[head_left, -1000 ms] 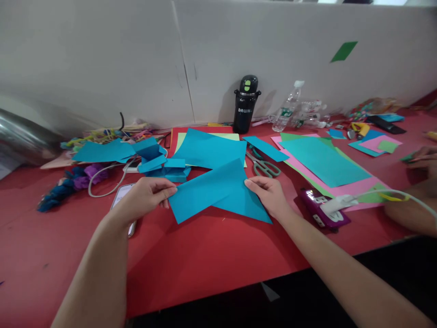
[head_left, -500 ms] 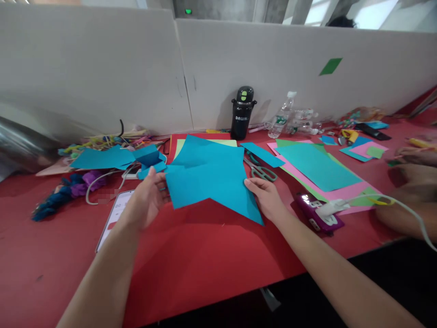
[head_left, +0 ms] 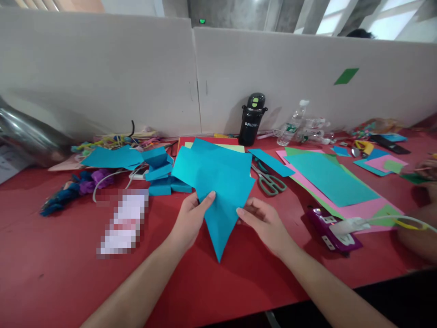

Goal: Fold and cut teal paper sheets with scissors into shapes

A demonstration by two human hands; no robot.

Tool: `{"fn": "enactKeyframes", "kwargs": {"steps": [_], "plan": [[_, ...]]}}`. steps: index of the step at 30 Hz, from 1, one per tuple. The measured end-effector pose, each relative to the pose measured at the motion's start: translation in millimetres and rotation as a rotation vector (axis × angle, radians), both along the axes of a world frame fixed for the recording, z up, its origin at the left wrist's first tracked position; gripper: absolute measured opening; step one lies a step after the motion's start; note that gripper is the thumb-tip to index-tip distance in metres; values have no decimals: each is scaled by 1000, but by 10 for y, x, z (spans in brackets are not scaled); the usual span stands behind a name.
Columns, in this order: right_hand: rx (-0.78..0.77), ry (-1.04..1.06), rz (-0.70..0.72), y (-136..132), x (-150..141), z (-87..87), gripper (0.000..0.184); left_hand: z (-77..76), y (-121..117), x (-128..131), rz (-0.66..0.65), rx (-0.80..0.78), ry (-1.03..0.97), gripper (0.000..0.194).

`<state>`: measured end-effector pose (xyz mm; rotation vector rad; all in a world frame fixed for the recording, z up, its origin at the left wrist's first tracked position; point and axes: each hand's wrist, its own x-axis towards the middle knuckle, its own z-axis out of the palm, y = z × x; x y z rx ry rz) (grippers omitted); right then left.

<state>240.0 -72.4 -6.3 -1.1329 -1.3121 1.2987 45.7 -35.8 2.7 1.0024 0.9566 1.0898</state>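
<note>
- Head view: a bright blue paper sheet (head_left: pixel 222 214), seemingly folded, is held over the middle of the red tabletop (head_left: pixel 191 291), narrow tip toward the person, broad part away, overlapping a flat blue sheet of paper (head_left: pixel 223 151) beyond it
- Left hand (head_left: pixel 190 221): thumb pressed on the face of the held sheet, other fingers behind it, so it looks pinched between them
- Right hand (head_left: pixel 268 222): thumb at the sheet's right edge, fingers bent behind; apparently clamped on it too, though some fingertips are hidden
- To handle it well, I would pinch lightly, line up the edges before pressing any crease, guard the narrow tip from bending, and press on the tabletop rather than in the air
- Nearby: zigzag-folded blue paper pieces (head_left: pixel 159 172) to the left, grey-green-handled scissors (head_left: pixel 263 176) to the right
- Black drinking bottle (head_left: pixel 250 132) before the white partition (head_left: pixel 136 77): "DAWN" in pale letters on its body
- Clear plastic bottle with a white cap (head_left: pixel 298 117), further right: green label, its white writing too small to read
- Purple power block (head_left: pixel 318 219), right: no writing I can make out
</note>
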Motion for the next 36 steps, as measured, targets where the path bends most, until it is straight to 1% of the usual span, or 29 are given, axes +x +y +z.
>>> {"fn": "enactKeyframes", "kwargs": {"steps": [2,3,4,5,6,7,8,9,11,13,15,17,19,21,24,26,27,28,29,30,32,33,34,36], "plan": [[42,-152,27,48,122,46,22,7,54,-108,-8,13,16,33],[85,-258,-3,92,216,50,23,18,80,-158,-11,25,33,35],[154,-386,-91,147,326,38,23,34,103,-205,-23,34,47,36],[249,-525,-222,210,448,10,22,54,125,-248,-33,49,63,36],[328,-689,-324,278,575,-30,21,77,145,-288,-54,47,85,37],[358,-854,-375,347,699,-80,24,101,163,-326,-72,36,115,39],[355,-998,-414,414,812,-133,27,125,179,-361,-81,26,147,40],[332,-1127,-396,478,908,-182,30,148,193,-394,-88,15,176,42],[279,-1301,-346,589,1041,-250,30,185,218,-450,-108,-8,210,44],[229,-1370,-322,675,1103,-258,28,211,235,-493,-113,-48,213,44],[162,-1391,-282,733,1128,-212,27,231,245,-518,-109,-97,214,42],[36,-1367,-244,756,1148,-141,23,260,246,-524,-97,-137,219,40],[-74,-1333,-158,742,1178,-73,23,308,238,-516,-57,-162,225,38],[-128,-1296,-82,700,1216,-23,25,371,225,-504,3,-177,239,36],[-205,-1196,-55,616,1268,36,24,457,209,-499,9,-207,253,37],[-272,-1048,-63,557,1278,84,19,478,209,-506,35,-219,250,39],[-302,-940,-63,527,1270,111,16,473,213,-511,55,-221,246,39],[-323,-813,-61,495,1251,138,17,458,219,-518,73,-222,238,40],[-345,-677,-41,461,1220,163,21,436,227,-527,82,-216,224,40],[-353,-546,-6,425,1180,183,25,407,237,-537,82,-200,202,41],[-345,-373,51,347,1079,206,25,343,259,-561,58,-136,140,41],[-311,-312,68,307,1024,207,22,313,271,-575,48,-90,109,40],[-267,-258,83,267,969,202,23,289,281,-590,42,-48,83,39],[-159,-151,188,192,865,183,33,260,298,-618,47,6,47,36]]}}
